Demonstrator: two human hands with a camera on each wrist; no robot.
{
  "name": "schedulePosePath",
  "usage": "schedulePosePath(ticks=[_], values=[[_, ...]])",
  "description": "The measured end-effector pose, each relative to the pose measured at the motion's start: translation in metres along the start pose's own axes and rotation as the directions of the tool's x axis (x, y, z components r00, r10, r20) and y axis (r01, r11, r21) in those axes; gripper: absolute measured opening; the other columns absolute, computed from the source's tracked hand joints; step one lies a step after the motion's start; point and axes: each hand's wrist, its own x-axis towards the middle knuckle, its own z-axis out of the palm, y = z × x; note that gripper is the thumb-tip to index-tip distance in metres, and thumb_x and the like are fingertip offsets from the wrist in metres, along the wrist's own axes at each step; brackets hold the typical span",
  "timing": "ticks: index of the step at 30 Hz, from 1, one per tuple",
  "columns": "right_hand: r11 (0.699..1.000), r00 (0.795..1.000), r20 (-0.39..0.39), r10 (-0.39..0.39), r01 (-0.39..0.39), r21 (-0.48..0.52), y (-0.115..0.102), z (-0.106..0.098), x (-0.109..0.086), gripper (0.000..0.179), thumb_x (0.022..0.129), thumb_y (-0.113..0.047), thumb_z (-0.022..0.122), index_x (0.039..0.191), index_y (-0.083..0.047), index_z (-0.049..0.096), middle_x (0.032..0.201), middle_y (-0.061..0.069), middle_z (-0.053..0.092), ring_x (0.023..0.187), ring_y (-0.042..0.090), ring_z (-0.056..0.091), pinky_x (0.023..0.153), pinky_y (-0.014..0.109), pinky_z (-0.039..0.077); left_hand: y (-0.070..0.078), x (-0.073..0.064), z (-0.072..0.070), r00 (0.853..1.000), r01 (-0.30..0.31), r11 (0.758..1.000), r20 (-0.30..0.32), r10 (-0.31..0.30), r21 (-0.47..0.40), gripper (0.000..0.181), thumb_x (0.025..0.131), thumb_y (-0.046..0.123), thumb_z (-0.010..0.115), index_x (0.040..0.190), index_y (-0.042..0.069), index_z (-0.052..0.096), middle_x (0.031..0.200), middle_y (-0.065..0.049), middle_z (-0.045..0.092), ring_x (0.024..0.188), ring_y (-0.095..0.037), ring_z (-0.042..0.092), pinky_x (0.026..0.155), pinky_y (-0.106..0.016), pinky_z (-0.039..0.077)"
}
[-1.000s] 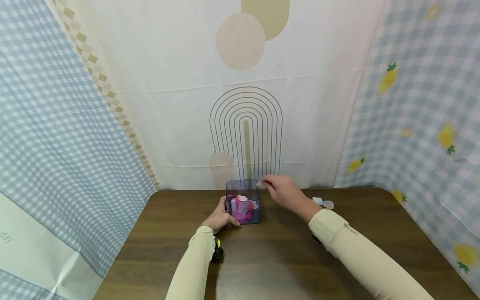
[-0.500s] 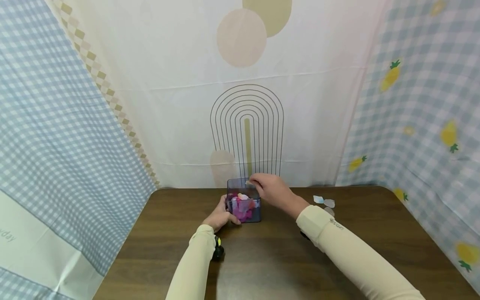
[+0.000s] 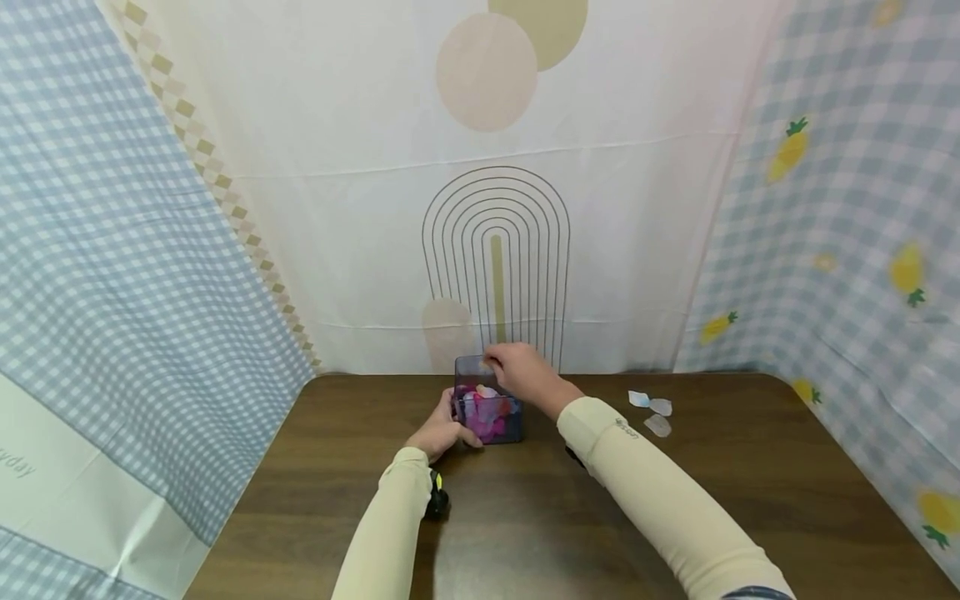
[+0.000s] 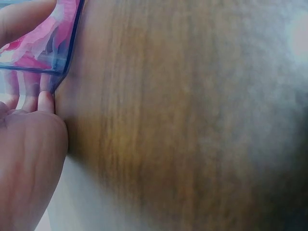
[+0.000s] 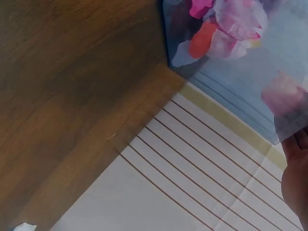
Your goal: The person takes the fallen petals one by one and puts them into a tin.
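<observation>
A see-through bluish-grey box (image 3: pixel 513 432) stands at the back of the table, partly filled with pink, white and orange-red artificial flower petals (image 3: pixel 483 414). My left hand (image 3: pixel 438 429) grips its left side, thumb across the front and fingers around behind; the left wrist view shows those fingers through the clear wall. Over the box's open top, my right hand (image 3: pixel 522 371) pinches a pale pink petal (image 5: pixel 283 94) with its fingertips. That petal shows through the clear wall in the right wrist view.
Three pale loose petals (image 3: pixel 657 426) lie on the brown wooden table (image 3: pixel 735 475), right of the box. A white patterned cloth (image 3: pixel 360 250) hangs close behind the table's back edge, with checked cloths (image 3: pixel 840 208) at both sides.
My right hand has moved left from the box's right rim to over its opening, carrying the petal. The left hand keeps its hold on the box.
</observation>
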Motion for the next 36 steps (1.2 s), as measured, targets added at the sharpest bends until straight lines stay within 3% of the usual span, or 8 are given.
schedulePosePath(ticks=[6, 14, 22, 36], values=[[1.000, 0.998, 0.054, 0.025, -0.025, 0.001, -0.0021, 0.0049, 0.0031, 0.016, 0.108, -0.014, 0.060, 0.104, -0.013, 0.075, 0.098, 0.003, 0.079, 0.089, 0.018, 0.075, 0.081, 0.039, 0.063, -0.0032, -0.0012, -0.0051, 1.000, 0.012, 1.000, -0.003, -0.012, -0.018, 0.110, 0.062, -0.015, 0.084, 0.152, 0.014, 0.028, 0.153, -0.022, 0.050, 0.128, -0.030, 0.061, 0.111, -0.041, 0.050], [0.999, 0.994, 0.099, 0.046, -0.046, 0.000, -0.0039, 0.0052, 0.0008, 0.016, 0.108, -0.017, 0.062, 0.105, -0.014, 0.078, 0.097, 0.002, 0.080, 0.087, 0.016, 0.073, 0.084, 0.039, 0.063, -0.0032, -0.0028, -0.0012, 1.000, 0.018, 0.999, -0.013, -0.018, -0.030, 0.110, 0.062, -0.016, 0.083, 0.153, 0.014, 0.028, 0.152, -0.019, 0.051, 0.128, -0.028, 0.060, 0.112, -0.040, 0.047], [0.997, 0.978, 0.193, 0.075, -0.073, -0.015, -0.0010, 0.0019, 0.0013, 0.019, 0.107, -0.023, 0.065, 0.116, -0.014, 0.079, 0.111, 0.003, 0.082, 0.104, 0.021, 0.077, 0.094, 0.043, 0.063, 0.0019, -0.0048, 0.0018, 1.000, 0.015, 1.000, -0.006, -0.015, -0.014, 0.111, 0.063, -0.014, 0.084, 0.154, 0.014, 0.028, 0.153, -0.021, 0.051, 0.131, -0.031, 0.059, 0.117, -0.045, 0.045], [0.996, 0.979, 0.184, 0.084, -0.090, 0.026, -0.0012, -0.0006, 0.0041, 0.019, 0.107, -0.018, 0.065, 0.115, -0.010, 0.079, 0.108, 0.005, 0.082, 0.099, 0.019, 0.076, 0.090, 0.042, 0.063, 0.0031, -0.0029, 0.0019, 1.000, 0.002, 1.000, -0.020, -0.002, -0.006, 0.110, 0.061, -0.014, 0.084, 0.153, 0.013, 0.031, 0.152, -0.020, 0.052, 0.130, -0.029, 0.060, 0.118, -0.046, 0.045]])
